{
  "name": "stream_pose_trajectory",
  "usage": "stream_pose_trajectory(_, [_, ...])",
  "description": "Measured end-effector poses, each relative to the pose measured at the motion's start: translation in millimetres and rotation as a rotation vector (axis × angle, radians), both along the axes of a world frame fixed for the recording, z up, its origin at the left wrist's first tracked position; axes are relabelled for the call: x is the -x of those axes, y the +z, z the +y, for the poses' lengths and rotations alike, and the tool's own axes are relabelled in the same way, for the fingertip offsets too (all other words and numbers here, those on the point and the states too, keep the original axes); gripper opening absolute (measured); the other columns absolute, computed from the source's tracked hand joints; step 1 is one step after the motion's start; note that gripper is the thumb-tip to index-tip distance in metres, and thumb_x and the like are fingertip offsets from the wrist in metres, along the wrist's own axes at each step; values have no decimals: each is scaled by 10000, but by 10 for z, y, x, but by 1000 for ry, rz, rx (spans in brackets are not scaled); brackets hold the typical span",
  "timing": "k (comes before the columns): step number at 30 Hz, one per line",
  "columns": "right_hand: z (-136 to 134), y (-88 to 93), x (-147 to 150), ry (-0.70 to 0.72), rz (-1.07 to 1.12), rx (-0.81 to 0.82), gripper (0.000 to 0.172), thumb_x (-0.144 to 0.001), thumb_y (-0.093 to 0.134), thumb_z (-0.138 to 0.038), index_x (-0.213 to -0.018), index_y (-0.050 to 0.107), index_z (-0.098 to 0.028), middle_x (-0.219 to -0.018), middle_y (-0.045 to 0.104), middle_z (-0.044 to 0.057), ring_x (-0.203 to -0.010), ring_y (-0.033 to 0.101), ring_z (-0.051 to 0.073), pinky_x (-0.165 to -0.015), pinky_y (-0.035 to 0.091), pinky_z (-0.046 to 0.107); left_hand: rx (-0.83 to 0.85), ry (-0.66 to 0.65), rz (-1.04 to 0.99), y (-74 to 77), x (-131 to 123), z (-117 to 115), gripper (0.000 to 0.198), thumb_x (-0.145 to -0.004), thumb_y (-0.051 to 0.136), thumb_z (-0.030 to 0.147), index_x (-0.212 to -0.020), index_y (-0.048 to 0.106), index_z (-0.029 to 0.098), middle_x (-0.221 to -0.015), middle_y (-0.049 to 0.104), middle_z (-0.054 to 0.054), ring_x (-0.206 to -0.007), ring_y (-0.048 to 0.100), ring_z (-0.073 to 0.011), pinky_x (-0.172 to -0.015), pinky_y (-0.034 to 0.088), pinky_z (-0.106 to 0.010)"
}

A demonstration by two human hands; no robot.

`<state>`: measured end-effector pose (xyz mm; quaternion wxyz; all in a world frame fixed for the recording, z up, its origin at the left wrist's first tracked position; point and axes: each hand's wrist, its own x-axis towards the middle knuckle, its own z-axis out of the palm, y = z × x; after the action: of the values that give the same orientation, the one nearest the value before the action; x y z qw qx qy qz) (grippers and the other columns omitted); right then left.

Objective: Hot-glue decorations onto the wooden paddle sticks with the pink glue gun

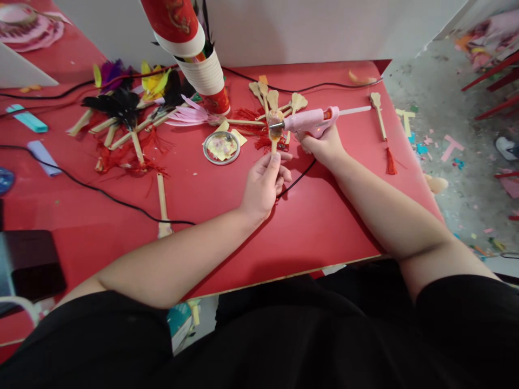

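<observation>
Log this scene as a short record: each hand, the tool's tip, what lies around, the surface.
Left hand: grips a wooden stick by its lower end
Right hand: holds a pink glue gun
Gun tip: at the stick's broad head; contact unclear
Left of hands: round dish with yellow scraps; black feathers
Behind dish: paper cups, stacked
Far right: stick with red tassel
Surface: red table
</observation>
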<state>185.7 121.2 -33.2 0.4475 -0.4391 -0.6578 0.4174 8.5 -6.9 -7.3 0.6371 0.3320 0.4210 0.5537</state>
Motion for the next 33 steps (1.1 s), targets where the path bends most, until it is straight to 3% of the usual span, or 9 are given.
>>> stream_pose_trajectory(12, [114,-164,-53,-4,-108,-142,298,-811,902,-303,-832,612,-238,-839,657,41,-973,746,297,-990,729,544,-17,5,-24,-12,5,7,501,-1083,715,688,-968,733,201,-514,406,88,-425,256,-86,-420,190,-234])
stream_pose_trajectory(18, [103,-116,-53,15,-113,-119,376,-801,930,-341,-802,566,-249,-811,647,33,-897,729,264,-955,743,518,-25,21,-38,-37,0,7,479,-1088,722,666,-969,727,202,-523,387,93,-431,265,-86,-424,192,-231])
stream_pose_trajectory(33, [69,-82,-44,95,-105,-80,320,-792,941,-322,-872,649,-220,-915,746,76,-1013,794,325,-987,739,547,-12,50,-43,-30,-3,2,437,-1119,697,625,-986,700,208,-530,424,89,-424,280,-83,-425,215,-223])
